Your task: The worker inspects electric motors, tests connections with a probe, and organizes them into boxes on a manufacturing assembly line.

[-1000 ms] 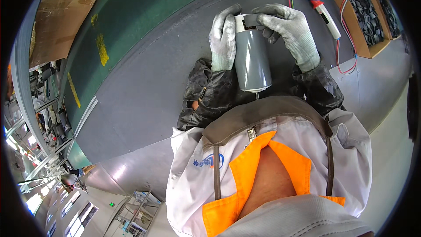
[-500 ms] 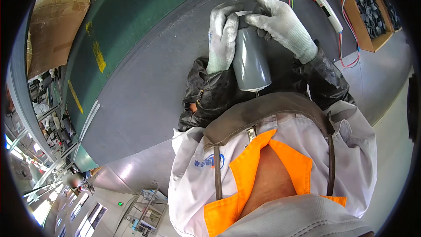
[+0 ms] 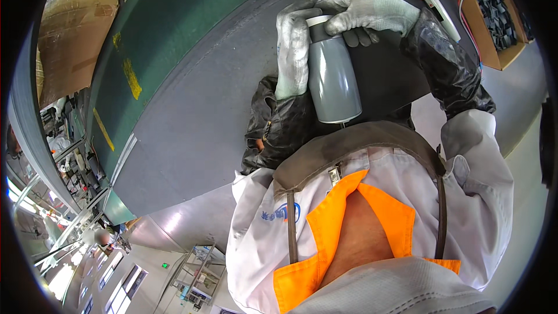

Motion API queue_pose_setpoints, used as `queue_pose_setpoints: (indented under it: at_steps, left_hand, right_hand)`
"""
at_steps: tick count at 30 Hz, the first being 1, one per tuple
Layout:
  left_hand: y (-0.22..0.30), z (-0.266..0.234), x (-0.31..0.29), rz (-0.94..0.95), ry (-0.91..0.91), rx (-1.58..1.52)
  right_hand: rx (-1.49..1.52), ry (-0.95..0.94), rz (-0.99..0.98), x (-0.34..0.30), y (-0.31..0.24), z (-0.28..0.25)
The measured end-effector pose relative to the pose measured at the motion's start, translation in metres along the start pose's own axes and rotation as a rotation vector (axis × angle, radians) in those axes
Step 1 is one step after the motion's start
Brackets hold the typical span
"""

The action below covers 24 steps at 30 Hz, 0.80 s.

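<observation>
A glossy grey cylindrical housing [image 3: 335, 81] lies lengthwise in front of me, its far end inside my hands. That end has a dark collar [image 3: 318, 33] and a white ring [image 3: 317, 21]; a thin pin or shaft sticks out of the near end. My left hand [image 3: 292, 46], in a grey-white work glove, is closed along the left side of the far end. My gloved right hand [image 3: 366, 14] arches over the ring from the right, thumb by the collar and forefinger reaching across the top. Its lower fingers curl beside the housing. What the fingertips grip at the ring is partly hidden.
A dark grey mat [image 3: 197, 116] covers the bench, bordered by a green strip [image 3: 157, 29] with yellow marks. At the far right are a red-and-white handheld tool [image 3: 440, 16], coloured wires, and a cardboard box [image 3: 504, 57] of small dark parts. Brown cardboard [image 3: 78, 40] stands at left.
My right hand has turned, its wrist and elbow swinging outward to the right, and its forefinger has come down onto the ring. The left hand and housing have hardly moved.
</observation>
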<state>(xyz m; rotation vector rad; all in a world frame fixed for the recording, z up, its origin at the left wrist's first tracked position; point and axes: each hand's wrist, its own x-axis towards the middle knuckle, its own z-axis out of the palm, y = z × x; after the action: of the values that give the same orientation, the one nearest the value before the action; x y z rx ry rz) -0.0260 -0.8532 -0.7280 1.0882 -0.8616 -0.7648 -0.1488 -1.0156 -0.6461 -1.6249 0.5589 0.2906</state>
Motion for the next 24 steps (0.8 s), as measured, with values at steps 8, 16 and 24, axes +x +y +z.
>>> queue_pose_setpoints:
  at_steps: [8, 16, 24]
  left_hand:
    - [0.015, 0.000, 0.005, -0.018, -0.030, 0.175]
    - [0.026, 0.004, 0.012, -0.030, -0.039, 0.399]
    - [0.018, 0.006, 0.006, -0.153, -0.017, 0.268]
  right_hand:
    - [-0.146, -0.003, 0.133, 0.001, -0.017, 0.003]
    - [-0.306, 0.497, -0.338, -0.019, 0.041, 0.019]
    - [-0.017, 0.412, -0.244, -0.015, 0.045, 0.031]
